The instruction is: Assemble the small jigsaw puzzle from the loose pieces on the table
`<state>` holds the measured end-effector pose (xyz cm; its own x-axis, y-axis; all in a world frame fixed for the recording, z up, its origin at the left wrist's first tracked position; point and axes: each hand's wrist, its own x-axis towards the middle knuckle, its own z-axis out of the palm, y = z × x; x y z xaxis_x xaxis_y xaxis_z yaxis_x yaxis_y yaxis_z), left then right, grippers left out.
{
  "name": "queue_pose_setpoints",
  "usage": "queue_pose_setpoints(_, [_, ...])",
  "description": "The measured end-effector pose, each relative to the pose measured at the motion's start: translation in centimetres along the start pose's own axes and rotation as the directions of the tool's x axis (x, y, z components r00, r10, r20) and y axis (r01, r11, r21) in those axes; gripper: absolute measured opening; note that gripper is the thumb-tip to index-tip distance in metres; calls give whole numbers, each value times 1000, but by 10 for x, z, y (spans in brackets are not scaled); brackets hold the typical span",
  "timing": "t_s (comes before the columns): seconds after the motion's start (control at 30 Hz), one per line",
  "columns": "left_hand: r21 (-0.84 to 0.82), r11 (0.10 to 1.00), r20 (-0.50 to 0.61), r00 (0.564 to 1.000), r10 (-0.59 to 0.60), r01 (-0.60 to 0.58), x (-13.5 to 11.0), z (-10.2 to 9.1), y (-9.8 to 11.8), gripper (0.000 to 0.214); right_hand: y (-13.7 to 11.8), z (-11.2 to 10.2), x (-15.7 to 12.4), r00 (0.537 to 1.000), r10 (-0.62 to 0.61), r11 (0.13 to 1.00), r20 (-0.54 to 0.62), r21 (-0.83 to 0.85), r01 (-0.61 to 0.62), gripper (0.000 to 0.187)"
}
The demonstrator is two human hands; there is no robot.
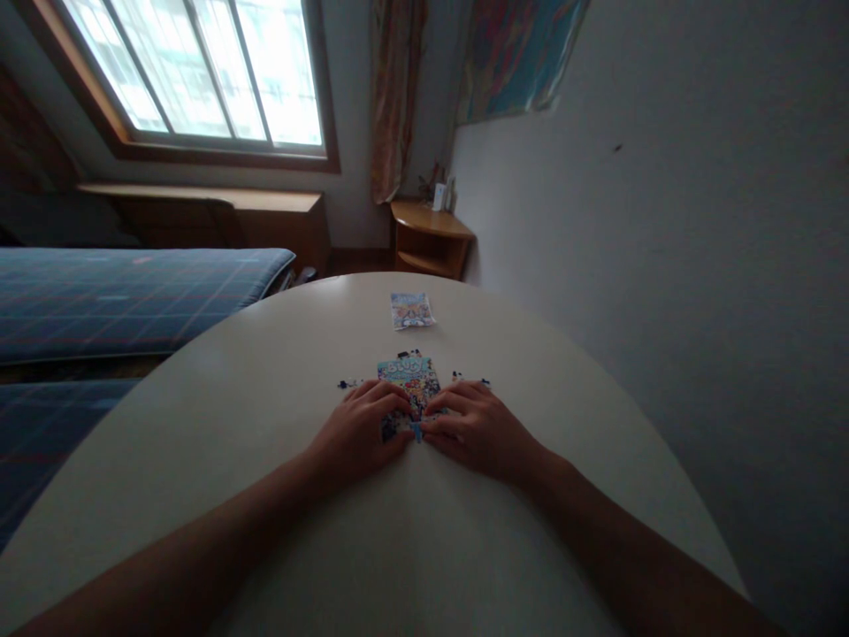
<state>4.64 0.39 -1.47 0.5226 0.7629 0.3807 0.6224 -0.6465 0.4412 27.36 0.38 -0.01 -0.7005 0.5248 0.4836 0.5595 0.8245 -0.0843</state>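
A small, colourful jigsaw puzzle (pixel 409 380), partly put together, lies on the round white table (pixel 265 416). My left hand (pixel 362 431) rests on the puzzle's lower left side, fingers curled and pressed on the pieces. My right hand (pixel 472 426) lies on its lower right side, fingertips pinched at a blue piece (pixel 416 431) on the bottom edge, where both hands meet. Loose pieces lie to the left (pixel 346 384) and to the right (pixel 470 379) of the puzzle.
A small printed picture card (pixel 411 310) lies farther back on the table. A bed with a blue plaid cover (pixel 119 296) stands on the left. A wooden corner shelf (pixel 430 237) sits under the window. A plain wall runs along the right.
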Motion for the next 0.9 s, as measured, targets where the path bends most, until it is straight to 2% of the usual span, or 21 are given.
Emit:
queue_pose_setpoints(0.1, [-5, 1000, -4, 1000, 10, -10, 0, 0, 0, 24, 0, 0, 0, 1000, 4, 1000, 1, 18, -4, 9])
queue_pose_setpoints(0.4, [-13, 1000, 3, 1000, 4, -4, 1, 0, 0, 21, -2, -4, -1, 994, 19, 994, 104, 106, -31, 9])
queue_pose_setpoints(0.73, [-40, 998, 27, 998, 48, -47, 1, -3, 4, 16, -3, -5, 1, 992, 6, 964, 123, 264, -39, 7])
queue_pose_setpoints(0.83, [-37, 997, 33, 997, 68, -67, 1, -5, 6, 11, -3, -4, 3, 994, 36, 952, 107, 298, -67, 8])
queue_pose_setpoints(0.9, [-33, 996, 48, 996, 79, -78, 0, -6, 8, 9, -1, -3, 2, 991, 107, 953, 81, 277, -125, 12])
